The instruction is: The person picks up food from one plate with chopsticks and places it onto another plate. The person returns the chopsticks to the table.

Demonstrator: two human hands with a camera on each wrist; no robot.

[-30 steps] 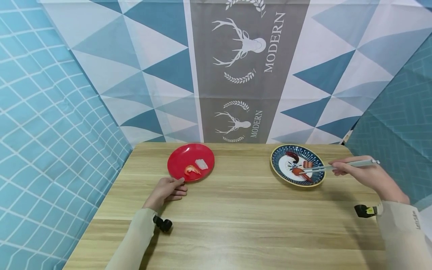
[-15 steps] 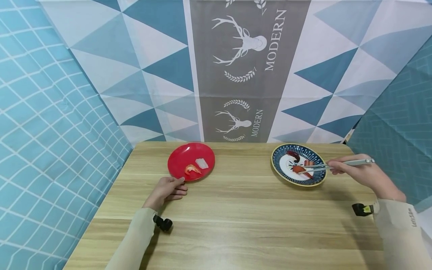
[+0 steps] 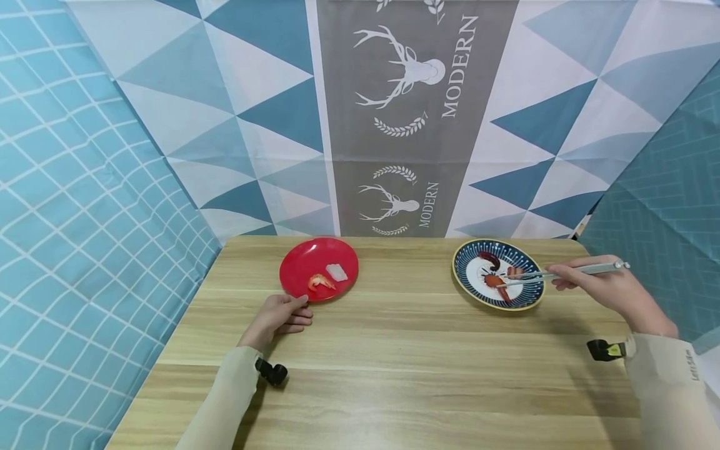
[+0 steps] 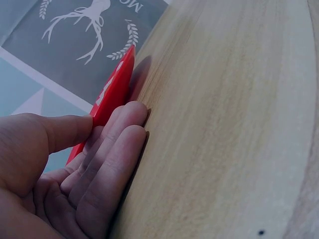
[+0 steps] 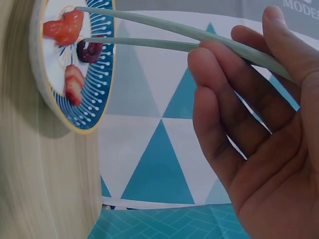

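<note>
My left hand (image 3: 277, 320) pinches the near edge of a red plate (image 3: 304, 256), thumb on the rim and fingers beneath it. On that plate lie an orange shrimp (image 3: 320, 282) and a whitish translucent piece (image 3: 337, 272). At the right, my right hand (image 3: 604, 289) holds a pair of pale green chopsticks (image 5: 164, 25). Their tips stand apart over a blue-patterned plate (image 3: 467, 281), right at an orange-red food piece (image 5: 65, 27). A dark red curled piece (image 3: 490, 259) and a reddish ridged piece (image 5: 74, 85) share this plate.
Both plates rest near the back edge of a wooden table (image 3: 394, 350). Behind it hangs a patterned cloth (image 3: 270, 125) with deer heads and triangles. Blue checked cloth (image 3: 73, 237) borders the left side, teal cloth (image 3: 664, 187) the right.
The chopsticks shift slightly over the blue-patterned plate, their tips spreading further apart, and the orange-red piece has turned a little. My left hand stays at the red plate's rim.
</note>
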